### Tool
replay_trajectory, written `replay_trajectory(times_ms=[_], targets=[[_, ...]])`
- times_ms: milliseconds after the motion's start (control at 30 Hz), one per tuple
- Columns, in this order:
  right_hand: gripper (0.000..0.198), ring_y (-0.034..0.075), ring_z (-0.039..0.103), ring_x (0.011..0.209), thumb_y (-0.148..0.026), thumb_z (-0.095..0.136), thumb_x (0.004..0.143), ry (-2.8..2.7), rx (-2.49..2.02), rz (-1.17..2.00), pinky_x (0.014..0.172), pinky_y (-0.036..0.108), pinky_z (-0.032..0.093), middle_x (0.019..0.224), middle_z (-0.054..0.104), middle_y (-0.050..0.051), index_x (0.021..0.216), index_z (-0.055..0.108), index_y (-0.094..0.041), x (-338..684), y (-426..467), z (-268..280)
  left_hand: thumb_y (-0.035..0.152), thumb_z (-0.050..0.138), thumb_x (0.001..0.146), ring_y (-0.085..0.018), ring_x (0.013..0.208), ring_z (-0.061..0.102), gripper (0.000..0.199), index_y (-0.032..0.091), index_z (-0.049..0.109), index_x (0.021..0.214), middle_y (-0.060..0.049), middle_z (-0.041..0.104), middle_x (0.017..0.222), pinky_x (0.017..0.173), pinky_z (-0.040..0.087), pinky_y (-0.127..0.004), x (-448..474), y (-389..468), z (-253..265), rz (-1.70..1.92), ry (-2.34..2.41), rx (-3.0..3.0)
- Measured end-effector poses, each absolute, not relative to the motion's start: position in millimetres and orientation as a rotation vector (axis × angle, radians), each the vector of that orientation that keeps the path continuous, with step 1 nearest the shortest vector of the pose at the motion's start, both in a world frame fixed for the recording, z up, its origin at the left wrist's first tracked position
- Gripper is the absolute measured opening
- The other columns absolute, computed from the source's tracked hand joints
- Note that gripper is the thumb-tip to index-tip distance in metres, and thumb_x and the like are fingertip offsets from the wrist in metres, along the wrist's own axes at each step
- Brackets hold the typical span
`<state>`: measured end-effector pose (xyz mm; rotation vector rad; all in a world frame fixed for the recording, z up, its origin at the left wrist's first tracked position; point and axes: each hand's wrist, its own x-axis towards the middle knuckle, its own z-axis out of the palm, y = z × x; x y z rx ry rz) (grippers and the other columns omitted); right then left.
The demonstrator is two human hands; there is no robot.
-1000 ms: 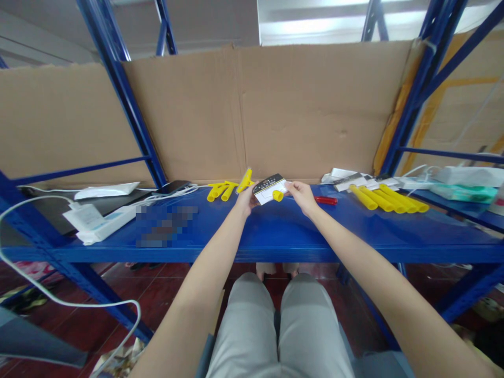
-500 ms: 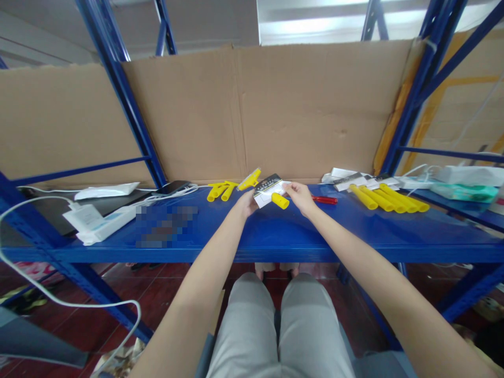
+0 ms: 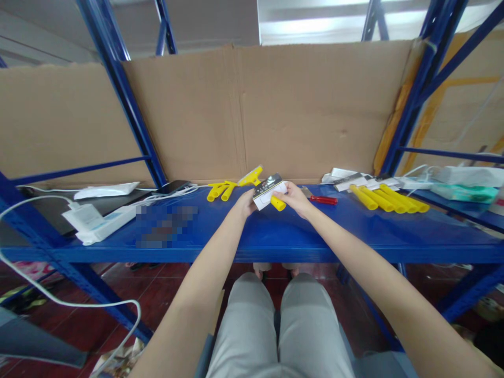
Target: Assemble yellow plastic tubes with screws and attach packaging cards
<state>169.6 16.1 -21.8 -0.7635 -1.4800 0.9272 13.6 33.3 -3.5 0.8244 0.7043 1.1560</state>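
Note:
My left hand [image 3: 247, 202] is closed on the left edge of a black-and-white card sleeve [image 3: 269, 192], held just above the blue shelf. My right hand [image 3: 295, 199] grips the sleeve's right side, thumb near a yellow handle [image 3: 277, 203] that sticks out below it. A yellow scraper head [image 3: 251, 176] shows past the upper left of the sleeve. Whether head and handle are one tool is hidden by the card. Right of my right hand lies a red-handled screwdriver-like tool [image 3: 323, 200], its kind unclear.
Yellow T-shaped scrapers [image 3: 220, 191] lie to the left. Several yellow handles [image 3: 388, 198] with card sleeves [image 3: 349, 181] lie at the right. A white power strip [image 3: 108, 223] and cables are at the left. Cardboard [image 3: 307, 105] stands behind the blue shelf [image 3: 283, 236].
My right fingers have shifted down and inward over the sleeve, closer to the yellow handle. The sleeve has tilted slightly, and the yellow head sits a little higher.

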Motion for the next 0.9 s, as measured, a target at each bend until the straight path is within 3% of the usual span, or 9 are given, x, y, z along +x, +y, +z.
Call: replay_trajectory(times_ms=[300, 500, 700, 900], targets=[[0.047, 0.015, 0.065, 0.082, -0.025, 0.084, 0.052, -1.47, -0.799, 1.031, 0.082, 0.033, 0.053, 0.087, 0.069, 0.0, 0.089, 0.056, -0.02, 167.8, 10.6, -21.0, 0.017, 0.066, 0.081, -0.015, 0.054, 0.066, 0.008, 0.009, 0.067, 0.084, -0.007, 0.071, 0.069, 0.057, 0.053, -0.025, 11.9, 41.5, -9.8, 1.173, 0.878, 0.902], [0.044, 0.014, 0.064, 0.078, -0.022, 0.082, 0.053, -1.45, -0.783, 1.092, 0.078, 0.029, 0.052, 0.086, 0.069, 0.0, 0.089, 0.057, -0.019, 170.9, 10.1, -19.0, 0.033, 0.074, 0.076, -0.015, 0.057, 0.065, 0.024, 0.013, 0.065, 0.085, -0.003, 0.067, 0.065, 0.058, 0.052, -0.024, 11.8, 33.5, -4.6, 1.316, 0.803, 0.86], [0.043, 0.013, 0.064, 0.075, -0.017, 0.081, 0.051, -1.433, -0.777, 1.132, 0.078, 0.028, 0.052, 0.083, 0.07, -0.001, 0.088, 0.059, -0.018, 171.0, 9.3, -16.4, 0.04, 0.055, 0.09, -0.011, 0.049, 0.059, 0.027, 0.014, 0.06, 0.095, 0.0, 0.06, 0.061, 0.053, 0.048, -0.021, 2.5, 30.7, 2.5, 1.589, 0.853, 0.545], [0.038, 0.014, 0.066, 0.079, -0.015, 0.079, 0.055, -1.464, -0.773, 1.193, 0.083, 0.031, 0.052, 0.087, 0.072, 0.001, 0.088, 0.062, -0.018, 178.1, 10.2, -15.9, 0.022, 0.042, 0.095, -0.01, 0.048, 0.059, 0.018, 0.014, 0.055, 0.105, -0.001, 0.062, 0.066, 0.049, 0.044, -0.018, -2.2, 29.9, 6.0, 1.734, 0.895, 0.377]])
